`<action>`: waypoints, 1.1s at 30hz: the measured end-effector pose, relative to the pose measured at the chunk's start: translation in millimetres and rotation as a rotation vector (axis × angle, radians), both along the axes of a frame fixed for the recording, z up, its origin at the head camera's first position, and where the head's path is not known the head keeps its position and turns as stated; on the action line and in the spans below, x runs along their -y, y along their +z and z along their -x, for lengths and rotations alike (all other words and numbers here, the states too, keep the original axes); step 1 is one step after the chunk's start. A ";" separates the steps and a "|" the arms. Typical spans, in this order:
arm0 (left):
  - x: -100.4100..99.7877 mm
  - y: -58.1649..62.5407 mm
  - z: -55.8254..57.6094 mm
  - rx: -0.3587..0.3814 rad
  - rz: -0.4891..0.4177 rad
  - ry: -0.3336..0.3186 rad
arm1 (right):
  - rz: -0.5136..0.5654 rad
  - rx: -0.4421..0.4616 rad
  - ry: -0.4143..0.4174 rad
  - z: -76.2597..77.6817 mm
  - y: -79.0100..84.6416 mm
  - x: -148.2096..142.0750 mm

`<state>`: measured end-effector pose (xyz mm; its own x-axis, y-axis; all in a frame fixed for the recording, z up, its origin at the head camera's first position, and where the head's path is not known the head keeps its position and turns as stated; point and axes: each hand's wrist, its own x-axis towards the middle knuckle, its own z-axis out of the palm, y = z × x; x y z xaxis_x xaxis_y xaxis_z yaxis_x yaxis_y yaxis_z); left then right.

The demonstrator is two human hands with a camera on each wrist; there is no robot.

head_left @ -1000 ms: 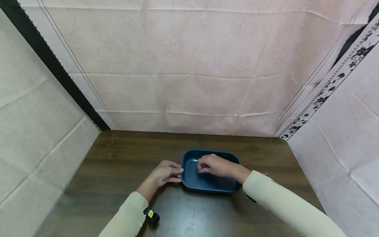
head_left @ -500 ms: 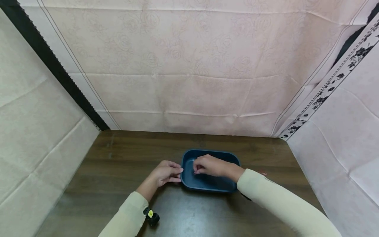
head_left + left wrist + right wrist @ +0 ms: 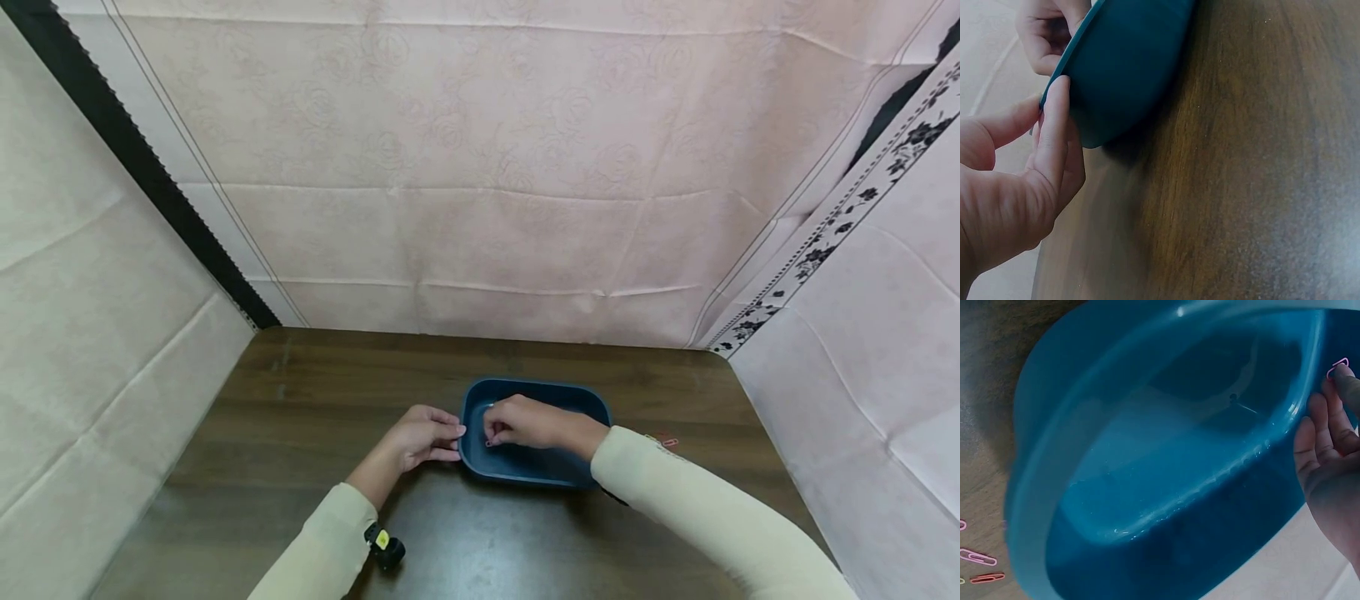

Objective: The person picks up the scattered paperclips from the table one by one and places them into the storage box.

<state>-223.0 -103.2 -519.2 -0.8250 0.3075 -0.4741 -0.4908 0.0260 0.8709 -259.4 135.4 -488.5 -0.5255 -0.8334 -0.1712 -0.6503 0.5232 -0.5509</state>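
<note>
A dark blue rectangular tray [image 3: 536, 476] with raised sides sits on the wooden table. My left hand [image 3: 423, 440] pinches its left rim between thumb and fingers, which the left wrist view shows close up. Inside the tray's outline, over its left half, my right hand [image 3: 528, 422] holds a small pink paper clip [image 3: 1337, 365] between thumb and forefinger. The other fingers of that hand are bent beside the tray's inner wall in the right wrist view. The tray's floor shows bare in that view apart from a small dark spot.
Several loose paper clips lie on the table right of the tray, among them a pink paper clip [image 3: 977, 557] and an orange-red paper clip [image 3: 988, 578]. Pale cloth [image 3: 480, 167] hangs behind the wooden table [image 3: 337, 375] and on both sides.
My right hand has moved a little to the left inside the tray, still pinching the paper clip. My left hand stays at the rim and the tray has not moved.
</note>
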 end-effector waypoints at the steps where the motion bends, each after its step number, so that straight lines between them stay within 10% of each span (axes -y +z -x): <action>1: 0.2 0.2 -0.1 -0.001 0.001 0.000 | -0.004 -0.001 0.003 0.7 -0.9 0.8; 33: -1.1 1.6 0.9 0.026 0.004 0.013 | -0.111 0.013 0.006 5.4 -20.5 16.3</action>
